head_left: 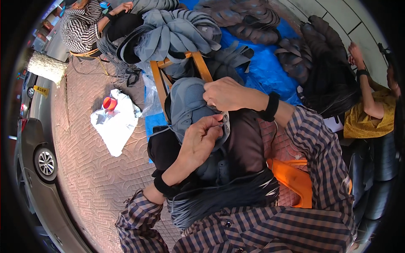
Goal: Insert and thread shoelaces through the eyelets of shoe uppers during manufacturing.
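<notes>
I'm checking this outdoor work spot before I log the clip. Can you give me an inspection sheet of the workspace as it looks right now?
Surface: patterned brick pavement, partly covered by a blue tarp.
Job's things: grey shoe upper held over the lap; a thin lace or cord at its edge.
Clutter: piles of grey uppers on a wooden frame; dark piles on the tarp; white plastic bag with a small orange cup; orange stool.
Grippers: left hand pinches the cord; right hand grips the upper's top edge.
Cables: nothing seen.
Surroundings: parked car on the left; two other people sit at work, one in stripes, one in yellow.
</notes>
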`<state>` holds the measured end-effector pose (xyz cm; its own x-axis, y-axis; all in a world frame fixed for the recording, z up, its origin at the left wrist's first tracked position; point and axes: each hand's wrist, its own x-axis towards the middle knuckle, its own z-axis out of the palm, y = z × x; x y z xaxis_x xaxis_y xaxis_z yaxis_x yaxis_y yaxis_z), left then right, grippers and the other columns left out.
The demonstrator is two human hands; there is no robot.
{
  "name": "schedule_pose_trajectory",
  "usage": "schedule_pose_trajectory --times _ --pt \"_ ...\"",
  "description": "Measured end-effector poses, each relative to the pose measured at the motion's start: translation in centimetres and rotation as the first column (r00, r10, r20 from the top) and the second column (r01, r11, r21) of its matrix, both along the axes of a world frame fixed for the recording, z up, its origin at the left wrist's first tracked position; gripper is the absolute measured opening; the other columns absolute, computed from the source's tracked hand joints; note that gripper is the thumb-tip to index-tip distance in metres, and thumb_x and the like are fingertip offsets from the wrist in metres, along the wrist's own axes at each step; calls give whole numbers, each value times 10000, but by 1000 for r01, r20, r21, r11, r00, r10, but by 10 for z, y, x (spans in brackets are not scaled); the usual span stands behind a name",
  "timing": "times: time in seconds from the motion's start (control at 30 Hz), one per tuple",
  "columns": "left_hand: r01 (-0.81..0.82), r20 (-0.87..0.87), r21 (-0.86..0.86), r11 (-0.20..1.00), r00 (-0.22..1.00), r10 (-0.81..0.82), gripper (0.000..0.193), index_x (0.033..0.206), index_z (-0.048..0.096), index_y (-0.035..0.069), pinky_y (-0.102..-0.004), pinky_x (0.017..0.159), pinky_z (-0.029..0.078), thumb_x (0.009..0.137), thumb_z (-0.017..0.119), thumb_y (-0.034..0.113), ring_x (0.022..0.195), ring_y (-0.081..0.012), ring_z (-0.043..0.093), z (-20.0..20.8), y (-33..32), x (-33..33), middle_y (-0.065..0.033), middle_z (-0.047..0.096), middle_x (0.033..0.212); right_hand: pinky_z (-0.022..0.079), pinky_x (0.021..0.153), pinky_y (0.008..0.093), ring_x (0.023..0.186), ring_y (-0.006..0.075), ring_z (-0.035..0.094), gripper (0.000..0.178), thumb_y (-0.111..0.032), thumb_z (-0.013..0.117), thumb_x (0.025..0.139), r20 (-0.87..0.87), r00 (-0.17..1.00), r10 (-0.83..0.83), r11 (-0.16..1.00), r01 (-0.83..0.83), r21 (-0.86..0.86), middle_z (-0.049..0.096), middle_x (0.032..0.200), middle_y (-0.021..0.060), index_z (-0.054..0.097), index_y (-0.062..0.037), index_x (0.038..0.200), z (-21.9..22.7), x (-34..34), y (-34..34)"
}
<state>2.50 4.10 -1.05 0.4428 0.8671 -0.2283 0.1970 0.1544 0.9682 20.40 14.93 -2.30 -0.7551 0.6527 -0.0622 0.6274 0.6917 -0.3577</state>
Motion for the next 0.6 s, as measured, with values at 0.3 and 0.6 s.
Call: schedule_pose_trajectory --times 0.3,0.6 --pt "-362 28 114 925 932 361 102 956 682 3 -219 605 442 897 607 38 696 -57 561 -18 8 -65 -12 662 825 502 655 387 773 296 636 258 -87 666 811 -525 851 -15 963 154 222 599 839 113 594 -62 1057 9 -28 -41" --pt "-120 -385 679 725 782 490 70 892 697 81 -328 612 481 827 673 89 710 -229 631 -25 40 -52 -68 643 812 496 616 341 656 223 634 476 -34 691 775 -515 763 -391 920 329 -211 633 769 98 526 -25 1221 -11 -43 -28"
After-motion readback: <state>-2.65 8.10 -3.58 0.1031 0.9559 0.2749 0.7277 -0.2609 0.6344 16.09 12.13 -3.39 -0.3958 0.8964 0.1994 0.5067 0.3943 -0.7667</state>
